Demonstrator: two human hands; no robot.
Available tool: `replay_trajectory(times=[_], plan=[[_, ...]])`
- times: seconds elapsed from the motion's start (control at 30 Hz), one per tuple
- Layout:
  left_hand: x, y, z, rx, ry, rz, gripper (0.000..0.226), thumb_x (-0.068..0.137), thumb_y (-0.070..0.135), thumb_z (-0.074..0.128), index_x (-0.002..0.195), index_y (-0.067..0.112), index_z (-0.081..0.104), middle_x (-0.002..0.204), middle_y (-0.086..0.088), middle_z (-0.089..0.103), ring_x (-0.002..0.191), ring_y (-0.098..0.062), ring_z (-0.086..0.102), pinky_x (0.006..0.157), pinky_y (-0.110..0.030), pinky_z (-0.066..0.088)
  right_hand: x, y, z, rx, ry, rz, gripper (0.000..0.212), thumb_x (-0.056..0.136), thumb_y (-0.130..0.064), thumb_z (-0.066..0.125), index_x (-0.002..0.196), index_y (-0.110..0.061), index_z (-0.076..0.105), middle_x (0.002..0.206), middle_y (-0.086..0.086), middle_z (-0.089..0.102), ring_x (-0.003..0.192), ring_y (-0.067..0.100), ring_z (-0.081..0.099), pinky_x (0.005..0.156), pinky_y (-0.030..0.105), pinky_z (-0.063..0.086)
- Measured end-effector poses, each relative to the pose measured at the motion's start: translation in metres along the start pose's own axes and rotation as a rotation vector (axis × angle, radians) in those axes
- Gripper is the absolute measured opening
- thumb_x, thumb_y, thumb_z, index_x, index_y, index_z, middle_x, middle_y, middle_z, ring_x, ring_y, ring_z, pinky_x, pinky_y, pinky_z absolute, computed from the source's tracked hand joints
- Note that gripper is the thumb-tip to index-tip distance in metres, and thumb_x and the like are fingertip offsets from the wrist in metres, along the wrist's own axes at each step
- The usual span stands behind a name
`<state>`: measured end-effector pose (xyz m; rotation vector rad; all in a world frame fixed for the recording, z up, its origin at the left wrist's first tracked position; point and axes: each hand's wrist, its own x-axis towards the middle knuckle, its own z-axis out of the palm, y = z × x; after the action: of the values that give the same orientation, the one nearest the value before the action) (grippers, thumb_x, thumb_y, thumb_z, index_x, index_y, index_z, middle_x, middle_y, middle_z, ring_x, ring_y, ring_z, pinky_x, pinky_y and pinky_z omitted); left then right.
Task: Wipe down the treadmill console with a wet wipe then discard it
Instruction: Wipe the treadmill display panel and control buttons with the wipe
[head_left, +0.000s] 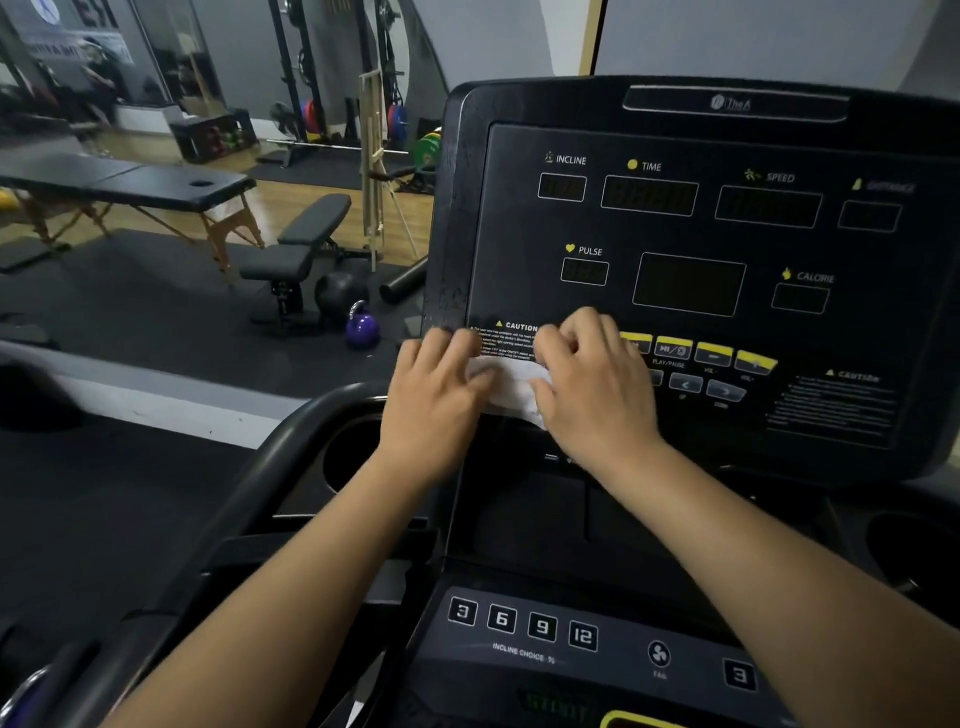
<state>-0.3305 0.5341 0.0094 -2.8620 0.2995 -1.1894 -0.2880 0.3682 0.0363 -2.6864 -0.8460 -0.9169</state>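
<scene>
A black treadmill console (691, 234) with dark displays and yellow buttons fills the right half of the head view. A white wet wipe (511, 382) lies against the console's lower left, over the caution label. My left hand (436, 384) holds the wipe's left edge with curled fingers. My right hand (592, 379) grips the wipe's right edge, fingers bent over it. Both hands hide most of the wipe; only a crumpled strip shows between them.
A lower panel with incline number keys (522, 623) and a fan button sits near my forearms. A cup holder (353, 457) and a curved handrail (249, 499) lie to the left. Beyond are a weight bench (301, 244), a purple kettlebell (362, 328) and a massage table (135, 187).
</scene>
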Motion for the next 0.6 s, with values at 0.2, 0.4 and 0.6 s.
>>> replay_trajectory(times=[0.2,0.4,0.6], plan=[[-0.038,0.016,0.015,0.008,-0.214,0.045,0.044,0.084,0.010,0.040,0.117,-0.006,0.065,0.138,-0.024,0.053,0.128,-0.037,0.050,0.102,-0.044,0.037,-0.033,0.000,0.006,-0.147,-0.239,-0.238,0.039,0.084,-0.018,0.039,0.104,-0.009,0.072,0.120,0.010,0.065,0.111,0.030,0.058,0.097,0.052,0.038],[-0.038,0.022,0.012,-0.024,-0.364,-0.037,0.058,0.095,0.029,0.032,0.144,-0.001,0.039,0.152,-0.028,0.033,0.145,-0.037,0.029,0.119,-0.052,0.020,-0.056,-0.013,0.011,-0.204,-0.439,-0.109,0.070,0.095,-0.050,0.024,0.143,-0.003,0.043,0.154,0.014,0.037,0.145,0.024,0.030,0.114,0.067,0.005],[-0.042,0.034,0.008,-0.060,-0.396,-0.035,0.061,0.095,0.035,0.032,0.147,0.004,0.041,0.156,-0.020,0.032,0.146,-0.031,0.028,0.116,-0.055,0.027,-0.058,-0.006,0.006,-0.172,-0.406,-0.106,0.066,0.099,-0.052,0.022,0.141,-0.007,0.047,0.151,0.008,0.042,0.144,0.019,0.031,0.117,0.063,0.008]])
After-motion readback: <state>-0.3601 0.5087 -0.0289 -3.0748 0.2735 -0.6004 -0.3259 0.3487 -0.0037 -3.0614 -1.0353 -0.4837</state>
